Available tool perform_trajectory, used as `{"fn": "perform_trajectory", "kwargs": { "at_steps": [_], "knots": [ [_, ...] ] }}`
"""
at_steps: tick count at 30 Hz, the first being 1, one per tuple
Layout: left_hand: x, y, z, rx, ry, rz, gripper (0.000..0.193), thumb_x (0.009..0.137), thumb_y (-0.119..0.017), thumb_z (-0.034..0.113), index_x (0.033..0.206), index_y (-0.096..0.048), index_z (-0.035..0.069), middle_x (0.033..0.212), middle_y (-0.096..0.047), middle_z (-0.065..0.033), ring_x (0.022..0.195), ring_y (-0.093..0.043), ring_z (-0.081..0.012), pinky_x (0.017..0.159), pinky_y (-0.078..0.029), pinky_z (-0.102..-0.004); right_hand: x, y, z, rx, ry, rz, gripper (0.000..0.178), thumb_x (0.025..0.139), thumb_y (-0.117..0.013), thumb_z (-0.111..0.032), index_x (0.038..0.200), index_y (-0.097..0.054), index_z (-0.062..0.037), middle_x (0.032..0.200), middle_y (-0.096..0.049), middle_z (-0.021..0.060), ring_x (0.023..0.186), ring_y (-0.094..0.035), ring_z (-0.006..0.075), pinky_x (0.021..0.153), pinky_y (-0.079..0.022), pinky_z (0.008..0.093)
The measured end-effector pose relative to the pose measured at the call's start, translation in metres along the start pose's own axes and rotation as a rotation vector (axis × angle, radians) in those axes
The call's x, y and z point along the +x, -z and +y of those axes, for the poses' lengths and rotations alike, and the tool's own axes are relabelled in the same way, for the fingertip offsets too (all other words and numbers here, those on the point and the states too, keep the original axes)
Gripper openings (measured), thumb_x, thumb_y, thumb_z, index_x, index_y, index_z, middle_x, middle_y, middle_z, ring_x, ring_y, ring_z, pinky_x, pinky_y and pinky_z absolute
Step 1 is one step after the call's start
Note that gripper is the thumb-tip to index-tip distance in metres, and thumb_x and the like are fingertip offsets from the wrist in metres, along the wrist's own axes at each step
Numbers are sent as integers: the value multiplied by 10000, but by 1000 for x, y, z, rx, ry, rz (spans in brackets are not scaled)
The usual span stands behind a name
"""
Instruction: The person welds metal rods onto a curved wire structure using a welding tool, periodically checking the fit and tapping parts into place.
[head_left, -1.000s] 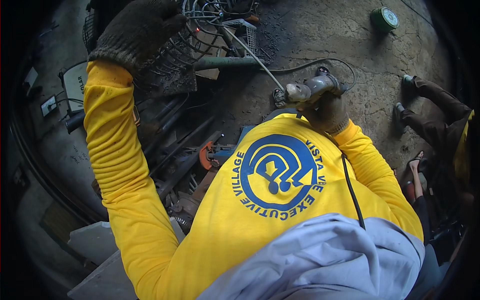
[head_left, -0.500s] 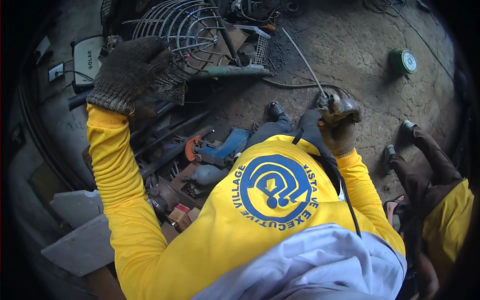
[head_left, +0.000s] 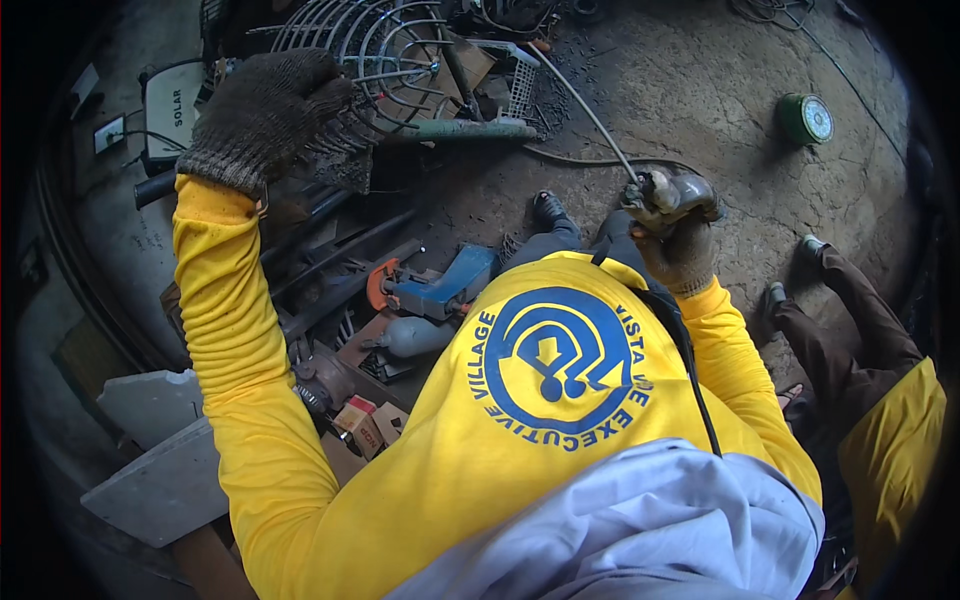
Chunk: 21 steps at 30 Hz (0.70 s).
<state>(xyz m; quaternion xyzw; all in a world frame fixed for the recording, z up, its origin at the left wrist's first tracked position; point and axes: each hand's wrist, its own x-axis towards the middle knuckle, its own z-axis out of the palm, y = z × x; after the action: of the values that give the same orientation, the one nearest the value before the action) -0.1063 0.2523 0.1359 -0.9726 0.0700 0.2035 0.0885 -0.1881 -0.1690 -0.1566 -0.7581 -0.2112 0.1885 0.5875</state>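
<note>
My left hand (head_left: pixel 262 118), in a dark knitted glove, is at the upper left beside a cage of curved metal rods (head_left: pixel 345 38). Its fingers are curled together, and what they grip is hidden. Dark, closely set strips hang just below those fingers. My right hand (head_left: pixel 680 240), also gloved, is closed around a welding electrode holder (head_left: pixel 668 195). From the holder a long thin electrode (head_left: pixel 585 108) slants up and left, its far end near a white plastic crate (head_left: pixel 520 85). A green bar (head_left: pixel 455 130) crosses in front of the cage.
A green round dial scale (head_left: pixel 805 120) stands on the concrete floor at right. Another person's trousered legs (head_left: pixel 850 310) are at the far right. A blue tool with an orange part (head_left: pixel 440 285), a grey bottle-shaped object (head_left: pixel 412 338) and small boxes (head_left: pixel 365 425) lie left of my body.
My right hand has shifted slightly left, and the electrode's far end has swung left toward the crate. My left hand has moved up a little. The other person's legs have shifted slightly.
</note>
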Motion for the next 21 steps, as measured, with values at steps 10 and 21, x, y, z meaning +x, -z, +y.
{"fn": "perform_trajectory", "kwargs": {
  "at_steps": [10, 21],
  "knots": [
    [14, 1, 28, 67, -15, 98, 318, 928, -666, 345, 1091, -719, 77, 1014, -724, -136, 944, -700, -329, 843, -546, -428, 7, -21, -38, -348, 269, 90, 397, 753, -786, -164, 1117, -664, -64, 1086, -600, 146, 972, -578, 304, 877, -463, 401],
    [10, -6, 30, 7, 23, 89, 324, 940, -641, 371, 1073, -714, 85, 1004, -716, -143, 955, -686, -341, 843, -532, -452, 21, 9, -56, -703, 261, 82, 602, 1011, -431, -420, 1532, -411, -119, 1644, -303, 65, 1326, -327, 266, 1093, -140, 454]
  ]
}}
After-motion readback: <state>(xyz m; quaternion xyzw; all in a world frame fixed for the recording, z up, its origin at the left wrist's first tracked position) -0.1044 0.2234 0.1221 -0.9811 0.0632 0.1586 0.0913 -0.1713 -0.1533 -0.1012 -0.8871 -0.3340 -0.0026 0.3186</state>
